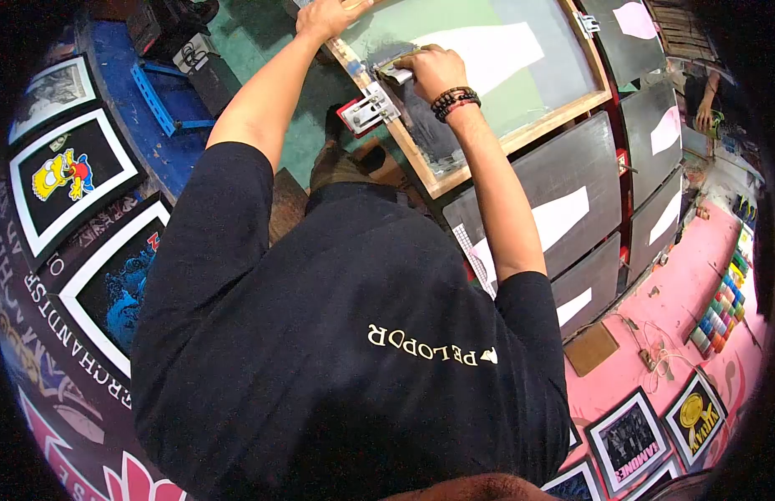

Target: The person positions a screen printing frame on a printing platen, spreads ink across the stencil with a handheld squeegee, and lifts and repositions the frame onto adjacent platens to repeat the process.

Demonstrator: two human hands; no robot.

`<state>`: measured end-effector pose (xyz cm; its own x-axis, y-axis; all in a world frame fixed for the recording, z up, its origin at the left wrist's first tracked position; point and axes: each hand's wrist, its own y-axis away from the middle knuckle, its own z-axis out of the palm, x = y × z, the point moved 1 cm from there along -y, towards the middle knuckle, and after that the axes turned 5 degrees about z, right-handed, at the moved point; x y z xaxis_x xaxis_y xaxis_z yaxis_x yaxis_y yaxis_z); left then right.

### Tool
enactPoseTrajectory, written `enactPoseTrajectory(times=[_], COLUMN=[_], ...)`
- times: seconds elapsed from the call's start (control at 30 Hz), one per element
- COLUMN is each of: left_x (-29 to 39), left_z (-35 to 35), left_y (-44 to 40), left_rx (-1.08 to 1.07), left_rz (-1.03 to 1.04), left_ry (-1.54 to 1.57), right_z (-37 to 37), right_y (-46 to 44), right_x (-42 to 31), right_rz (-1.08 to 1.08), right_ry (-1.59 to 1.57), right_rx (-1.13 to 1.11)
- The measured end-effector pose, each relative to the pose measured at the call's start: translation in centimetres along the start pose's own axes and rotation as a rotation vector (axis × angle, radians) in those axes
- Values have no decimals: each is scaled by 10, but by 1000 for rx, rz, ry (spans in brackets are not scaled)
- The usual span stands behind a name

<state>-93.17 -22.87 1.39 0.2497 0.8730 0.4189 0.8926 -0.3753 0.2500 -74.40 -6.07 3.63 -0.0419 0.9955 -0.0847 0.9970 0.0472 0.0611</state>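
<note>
Evidently, a scraping or spreading pass was under way: the right hand (437, 71) was clamped on a flat tool (394, 73) inside the wooden frame (521, 139), near its left edge. The left hand (325, 18) met that edge, grip unclear. Continuing seemingly called for steady contact.

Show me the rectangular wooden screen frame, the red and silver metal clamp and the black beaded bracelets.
Rectangular wooden screen frame (554, 123): head view, its near wooden rail.
Red and silver metal clamp (372, 108): head view, silver plate.
Black beaded bracelets (455, 101): head view, wrist beads.
</note>
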Motion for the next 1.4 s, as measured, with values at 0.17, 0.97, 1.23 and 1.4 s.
enactPoseTrajectory(times=[0.17,0.97,1.23,1.4], left_x=[-2,-27,-26,-35], left_z=[3,34,33,39], left_y=[-1,-29,-33,-38], left_rx=[23,16,-30,-29], left_rz=[3,135,130,123], left_ry=[-4,-130,-165,-161], right_z=[2,-1,9,17], right_y=[0,10,22,50], right_x=[-1,-9,-9,0], right_rz=[-4,110,126,89], right_ry=[61,-33,-93,-139], right_rx=[22,63,146,175])
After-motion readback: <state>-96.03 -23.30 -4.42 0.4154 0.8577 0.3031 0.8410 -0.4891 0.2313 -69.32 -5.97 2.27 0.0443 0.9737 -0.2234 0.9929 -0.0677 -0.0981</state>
